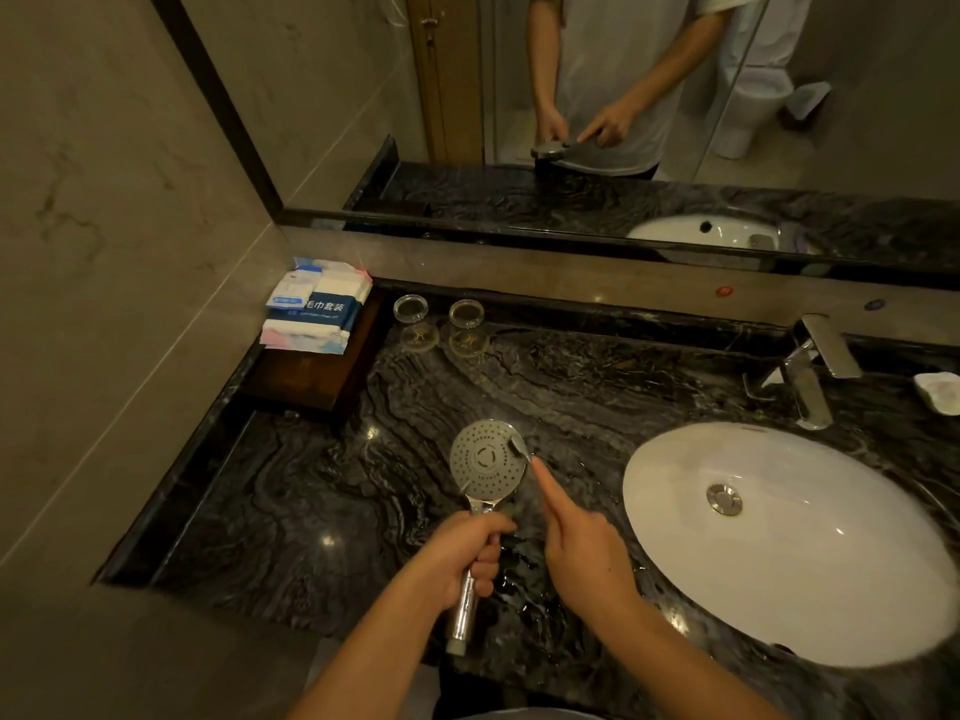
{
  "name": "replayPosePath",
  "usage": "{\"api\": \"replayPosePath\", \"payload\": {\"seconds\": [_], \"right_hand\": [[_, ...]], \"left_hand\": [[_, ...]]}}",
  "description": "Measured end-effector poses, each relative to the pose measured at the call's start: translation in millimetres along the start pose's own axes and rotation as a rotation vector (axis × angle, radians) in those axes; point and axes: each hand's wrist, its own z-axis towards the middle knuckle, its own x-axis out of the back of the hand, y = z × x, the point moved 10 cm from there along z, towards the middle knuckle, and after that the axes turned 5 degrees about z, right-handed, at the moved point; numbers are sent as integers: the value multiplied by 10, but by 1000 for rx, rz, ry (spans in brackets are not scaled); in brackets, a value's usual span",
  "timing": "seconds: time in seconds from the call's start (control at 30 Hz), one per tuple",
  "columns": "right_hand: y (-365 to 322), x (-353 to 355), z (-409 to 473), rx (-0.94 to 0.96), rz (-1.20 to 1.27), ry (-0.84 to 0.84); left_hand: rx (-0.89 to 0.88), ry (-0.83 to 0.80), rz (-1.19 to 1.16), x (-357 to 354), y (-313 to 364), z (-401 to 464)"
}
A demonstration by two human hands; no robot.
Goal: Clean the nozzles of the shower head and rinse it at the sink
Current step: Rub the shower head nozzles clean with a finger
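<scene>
Stacked towel packets on a dark wooden tray; just right of that tray, two glass cups; well right of it, soap dish.

Counter bare leftward; two glasses, seemingly, line the back.

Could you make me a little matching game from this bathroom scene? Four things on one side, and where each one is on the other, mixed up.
Things:
1. shower head
2. faucet
3. two glass cups
4. towel packets

Places:
A. on the dark wooden tray by the left wall
B. held by its handle in the left hand, over the countertop
C. behind the white sink, on the right
D. on the countertop at the back, just right of the tray

Pairs: 1-B, 2-C, 3-D, 4-A
</scene>
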Motion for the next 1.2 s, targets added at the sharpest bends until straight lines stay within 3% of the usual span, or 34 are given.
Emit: {"api": "replayPosePath", "payload": {"seconds": [0.2,0.5,0.77,1.2], "right_hand": [[-53,92,248,32,-16,40],[5,-69,-87,11,52,-19],[-151,75,274,35,49,46],[-56,-178,-15,35,58,-23]], "left_hand": [[-23,25,25,3,46,5],[-28,38,11,175,161,-2],[-17,30,22,140,109,21],[3,45,-13,218,93,4]]}}
